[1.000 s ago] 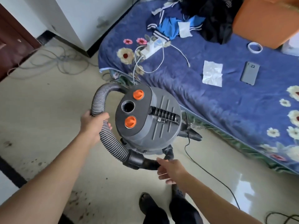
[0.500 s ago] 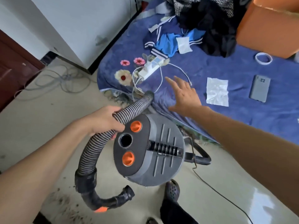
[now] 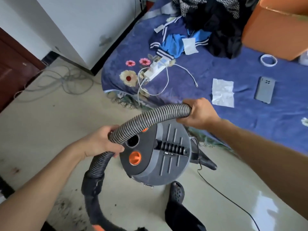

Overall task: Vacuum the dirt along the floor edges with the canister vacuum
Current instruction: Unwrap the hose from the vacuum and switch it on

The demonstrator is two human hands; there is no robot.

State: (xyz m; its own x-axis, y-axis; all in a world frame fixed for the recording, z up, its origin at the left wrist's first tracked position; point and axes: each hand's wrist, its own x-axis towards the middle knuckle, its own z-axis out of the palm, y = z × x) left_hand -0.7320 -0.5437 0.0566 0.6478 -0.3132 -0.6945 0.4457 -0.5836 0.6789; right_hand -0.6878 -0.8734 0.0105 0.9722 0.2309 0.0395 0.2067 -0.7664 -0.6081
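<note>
Canister vacuum (image 3: 168, 157), grey with a black panel and orange caps, is seen from above on the pale floor (image 3: 50, 124), near the middle of the view and just beside the bed's edge. Its ribbed hose (image 3: 150, 118) is arched over the lid from the canister's nine o'clock to its one o'clock. The hose is gripped by the left hand (image 3: 103, 142) at nine o'clock, fingers curled round it, and by the right hand (image 3: 200, 114) at one o'clock, wrapped tight round it; the hose beyond that hand is hidden. Below the left hand the hose is joined to a black curved tube (image 3: 92, 202), which is carried down to six o'clock of the view. Dark dirt (image 3: 66, 207) is scattered over the floor at seven o'clock, beside that tube. A black clog (image 3: 177, 191) is planted at the canister's six o'clock, and a black power cord (image 3: 226, 198) is trailed from its three o'clock toward five o'clock. A bed (image 3: 191, 90) under a blue floral sheet is spread from twelve to three o'clock; on it lie a white power strip (image 3: 156, 69), a tissue (image 3: 223, 93), a grey phone (image 3: 264, 92), a tape roll (image 3: 268, 60), heaped clothes (image 3: 216, 22) and an orange box (image 3: 275, 29). At eleven o'clock a white cabinet (image 3: 86, 27) is stood, with loose grey cables (image 3: 66, 80) tangled on the floor at ten o'clock
</note>
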